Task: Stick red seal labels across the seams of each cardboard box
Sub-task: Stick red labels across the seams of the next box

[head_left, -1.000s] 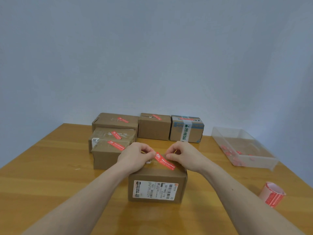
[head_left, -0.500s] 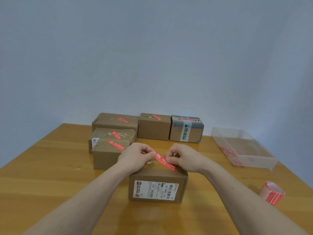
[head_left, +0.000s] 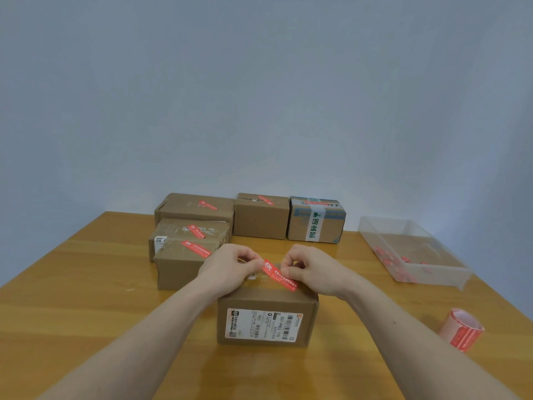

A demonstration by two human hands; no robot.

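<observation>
While the left hand [head_left: 227, 265] pinches the upper end of a long red seal label with white print [head_left: 279, 274], the right hand [head_left: 313, 269] pinches its middle, holding it slantwise on the near brown cardboard box [head_left: 266, 319]. That box's white shipping sticker [head_left: 264, 324] seems to read "507-P802 T70". Five labelled boxes stand behind; one carries green-lettered white tape [head_left: 315, 228]. A red label roll [head_left: 461, 329] lies right.
</observation>
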